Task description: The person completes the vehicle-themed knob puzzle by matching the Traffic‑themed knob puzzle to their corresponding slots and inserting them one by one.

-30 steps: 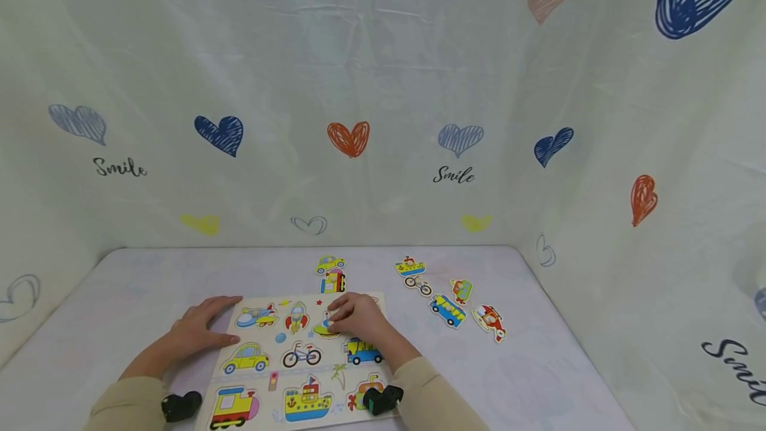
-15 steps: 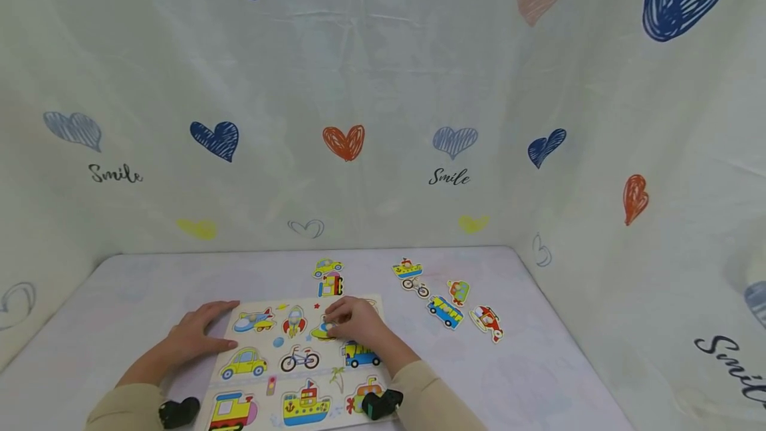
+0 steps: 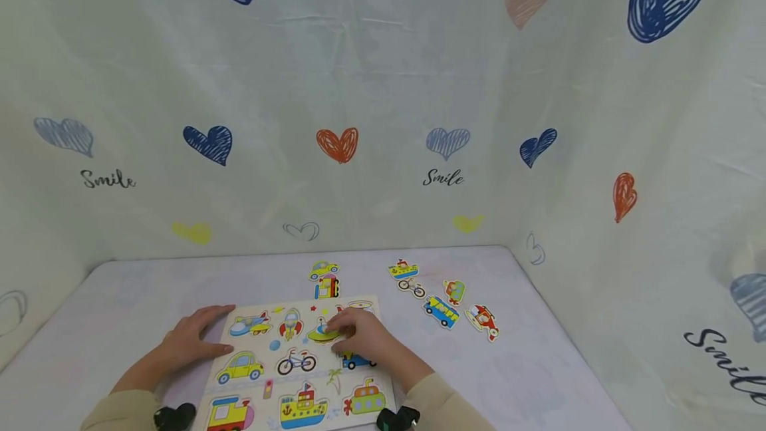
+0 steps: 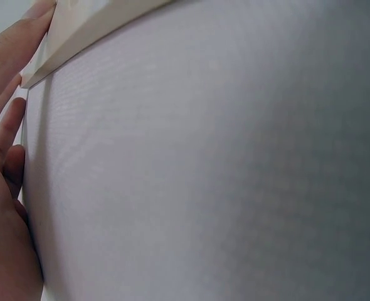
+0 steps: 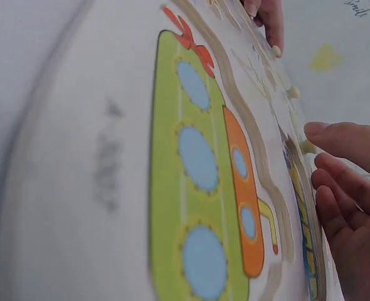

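A pale board (image 3: 239,388) printed with vehicles lies on the table. My left hand (image 3: 190,341) rests at its left edge, fingers and thumb spread; in the left wrist view its fingers (image 4: 15,53) touch the board's side. My right hand (image 3: 366,334) is over the upper right of the board, beside a green-yellow flying saucer puzzle piece (image 3: 318,335). Thumb and forefinger stand apart there. In the right wrist view a fingertip (image 5: 317,130) is at a small knob (image 5: 308,147). The bus picture (image 3: 359,360) is partly hidden under that hand.
Beyond the board lie loose car (image 3: 324,270) and train (image 3: 326,287) pieces. To the right are ship (image 3: 403,269), bicycle (image 3: 411,288), bus (image 3: 441,312), submarine (image 3: 454,292) and helicopter (image 3: 483,320) pieces. A heart-printed curtain (image 3: 383,211) stands behind the table.
My right hand's thumb and forefinger have parted and drawn slightly right and back, leaving more of the flying saucer piece in sight. The left hand stays at the board's edge. The head view has shifted slightly.
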### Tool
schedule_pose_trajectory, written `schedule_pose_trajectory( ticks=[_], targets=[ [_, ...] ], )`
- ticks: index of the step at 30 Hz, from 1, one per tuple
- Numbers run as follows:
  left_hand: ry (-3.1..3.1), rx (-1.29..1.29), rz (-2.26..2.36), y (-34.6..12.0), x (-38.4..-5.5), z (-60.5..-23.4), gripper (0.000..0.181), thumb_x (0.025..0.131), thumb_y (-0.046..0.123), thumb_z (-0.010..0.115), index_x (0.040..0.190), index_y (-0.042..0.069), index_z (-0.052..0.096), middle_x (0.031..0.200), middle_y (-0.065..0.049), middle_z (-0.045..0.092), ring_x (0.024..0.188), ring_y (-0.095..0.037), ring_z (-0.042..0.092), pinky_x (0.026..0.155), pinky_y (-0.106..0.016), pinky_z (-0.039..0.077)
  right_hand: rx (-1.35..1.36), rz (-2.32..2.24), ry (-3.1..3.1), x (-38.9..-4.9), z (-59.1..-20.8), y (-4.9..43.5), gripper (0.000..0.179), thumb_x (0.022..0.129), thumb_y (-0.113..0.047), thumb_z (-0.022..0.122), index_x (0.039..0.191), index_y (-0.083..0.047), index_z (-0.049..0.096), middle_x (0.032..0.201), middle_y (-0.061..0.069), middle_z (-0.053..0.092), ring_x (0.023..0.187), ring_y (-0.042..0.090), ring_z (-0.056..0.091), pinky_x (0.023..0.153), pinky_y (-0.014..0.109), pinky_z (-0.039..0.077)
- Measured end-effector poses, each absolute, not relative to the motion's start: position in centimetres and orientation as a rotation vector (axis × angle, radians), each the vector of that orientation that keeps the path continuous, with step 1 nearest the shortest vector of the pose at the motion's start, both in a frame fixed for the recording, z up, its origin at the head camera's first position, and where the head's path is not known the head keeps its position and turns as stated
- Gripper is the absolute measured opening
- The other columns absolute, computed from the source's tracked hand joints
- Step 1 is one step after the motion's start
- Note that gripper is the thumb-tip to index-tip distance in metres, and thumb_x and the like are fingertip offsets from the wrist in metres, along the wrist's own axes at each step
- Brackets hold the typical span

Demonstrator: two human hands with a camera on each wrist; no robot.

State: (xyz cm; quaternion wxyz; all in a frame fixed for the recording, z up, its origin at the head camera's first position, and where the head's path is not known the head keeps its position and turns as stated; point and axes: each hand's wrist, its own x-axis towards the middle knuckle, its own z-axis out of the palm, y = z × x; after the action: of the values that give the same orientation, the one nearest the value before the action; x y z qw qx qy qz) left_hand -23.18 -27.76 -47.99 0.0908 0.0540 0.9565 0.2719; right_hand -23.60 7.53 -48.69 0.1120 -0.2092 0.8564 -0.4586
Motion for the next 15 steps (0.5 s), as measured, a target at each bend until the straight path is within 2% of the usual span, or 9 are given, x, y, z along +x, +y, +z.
schedule_pose_trajectory(
  ticks=[2, 15],
  targets=[
    [2.845, 0.161, 0.809, -27.8, -23.1, -48.0, 0.096, 0.072, 0.052, 0.080, 0.144, 0.003, 0.039, 0.145, -0.034, 0.028, 0.126, -0.057, 0.024, 0.093, -0.078, 0.018, -0.618, -1.369, 2.498, -23.4, -48.7, 8.2, 0.024, 0.081, -0.013, 0.080, 0.103, -0.019, 0.077, 0.101, -0.017, 0.063, 0.083, 0.006, 0.054, 0.071, 0.022, 0.046],
    [2.842, 0.134, 0.809, -27.7, -23.3, -48.3, 0.097, 0.071, 0.051, 0.081, 0.144, 0.003, 0.040, 0.146, -0.034, 0.027, 0.127, -0.057, 0.022, 0.095, -0.078, 0.017, -0.500, -1.415, 2.529, -22.8, -48.5, 13.3, 0.023, 0.082, -0.015, 0.079, 0.105, -0.020, 0.075, 0.090, -0.006, 0.063, 0.081, 0.015, 0.056, 0.070, 0.027, 0.048]
  ],
)
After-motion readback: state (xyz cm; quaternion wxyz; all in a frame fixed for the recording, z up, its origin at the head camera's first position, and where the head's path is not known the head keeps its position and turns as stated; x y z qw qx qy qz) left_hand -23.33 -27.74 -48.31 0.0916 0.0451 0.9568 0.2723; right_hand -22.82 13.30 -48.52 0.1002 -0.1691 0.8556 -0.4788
